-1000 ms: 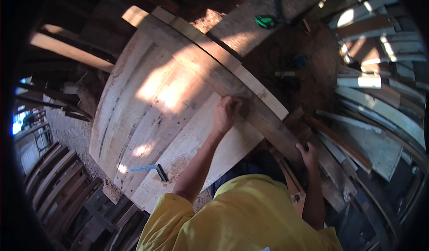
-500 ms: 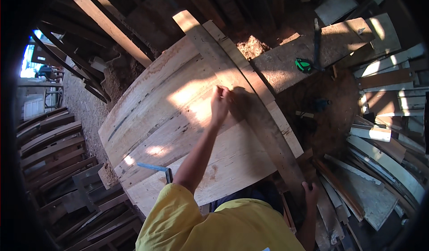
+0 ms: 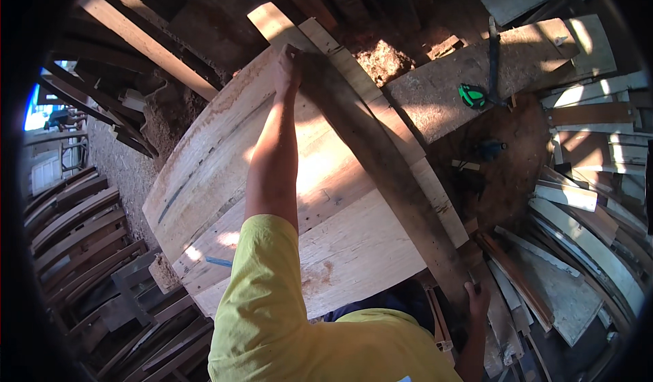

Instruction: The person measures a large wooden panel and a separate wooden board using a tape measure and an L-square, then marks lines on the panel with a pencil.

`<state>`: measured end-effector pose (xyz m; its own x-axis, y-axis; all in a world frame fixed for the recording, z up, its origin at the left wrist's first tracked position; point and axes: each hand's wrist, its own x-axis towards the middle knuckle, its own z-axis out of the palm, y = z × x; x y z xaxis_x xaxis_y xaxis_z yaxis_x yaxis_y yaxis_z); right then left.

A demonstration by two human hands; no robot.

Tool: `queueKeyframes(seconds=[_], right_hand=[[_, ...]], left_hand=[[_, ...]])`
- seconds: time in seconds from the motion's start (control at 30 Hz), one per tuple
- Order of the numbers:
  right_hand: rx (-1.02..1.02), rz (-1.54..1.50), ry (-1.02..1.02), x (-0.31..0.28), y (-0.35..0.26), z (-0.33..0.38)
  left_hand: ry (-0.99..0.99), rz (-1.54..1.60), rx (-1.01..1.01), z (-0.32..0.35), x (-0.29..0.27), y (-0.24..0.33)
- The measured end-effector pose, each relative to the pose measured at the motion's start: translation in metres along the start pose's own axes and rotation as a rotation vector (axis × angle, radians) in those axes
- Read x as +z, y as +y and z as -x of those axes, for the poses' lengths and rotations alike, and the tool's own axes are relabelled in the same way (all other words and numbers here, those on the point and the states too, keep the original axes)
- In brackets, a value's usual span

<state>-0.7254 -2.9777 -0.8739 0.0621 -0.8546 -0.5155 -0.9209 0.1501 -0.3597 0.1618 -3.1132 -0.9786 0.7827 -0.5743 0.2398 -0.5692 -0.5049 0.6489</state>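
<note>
A long wooden plank (image 3: 381, 157) lies slantwise across a wide panel of several joined boards (image 3: 258, 157). Up at the plank's far end, my left hand (image 3: 288, 68) is closed on its left edge; the fingertips are partly hidden. At the near end, my right hand (image 3: 478, 299) grips the same plank from its right side, with the thumb showing on top. Just right of the plank runs a lighter wooden strip (image 3: 391, 120). The blue blade of a square (image 3: 218, 262) shows on the panel's left part, partly covered by my left sleeve.
A green and black tape measure (image 3: 471, 96) rests on a broad board (image 3: 435, 103) at the far right, beside a dark hammer-like tool (image 3: 494, 62). Curved wooden pieces (image 3: 75, 225) are stacked at left. Offcuts (image 3: 564, 293) lie at right. Wood shavings (image 3: 384, 62) are heaped beyond the strip.
My left hand has moved from over the panel's middle, away and slightly left, to the plank's far end. My right hand stays at the near end. My left arm now covers part of the square.
</note>
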Motion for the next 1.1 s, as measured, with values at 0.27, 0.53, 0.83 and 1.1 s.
queueKeyframes(seconds=[0.27,0.53,0.83,1.1], right_hand=[[0.094,0.029,-0.088,-0.008,-0.013,-0.001],[0.089,-0.007,-0.089,-0.010,-0.025,-0.003],[0.035,0.004,-0.043,-0.005,-0.016,-0.002],[0.024,-0.008,-0.046,-0.005,-0.018,-0.003]], left_hand=[[0.125,-0.004,0.213,0.023,-0.016,0.034],[-0.056,0.154,0.019,0.051,-0.024,0.017],[-0.027,0.150,-0.011,0.058,-0.024,0.023],[-0.126,0.120,-0.033,0.068,-0.036,0.022]])
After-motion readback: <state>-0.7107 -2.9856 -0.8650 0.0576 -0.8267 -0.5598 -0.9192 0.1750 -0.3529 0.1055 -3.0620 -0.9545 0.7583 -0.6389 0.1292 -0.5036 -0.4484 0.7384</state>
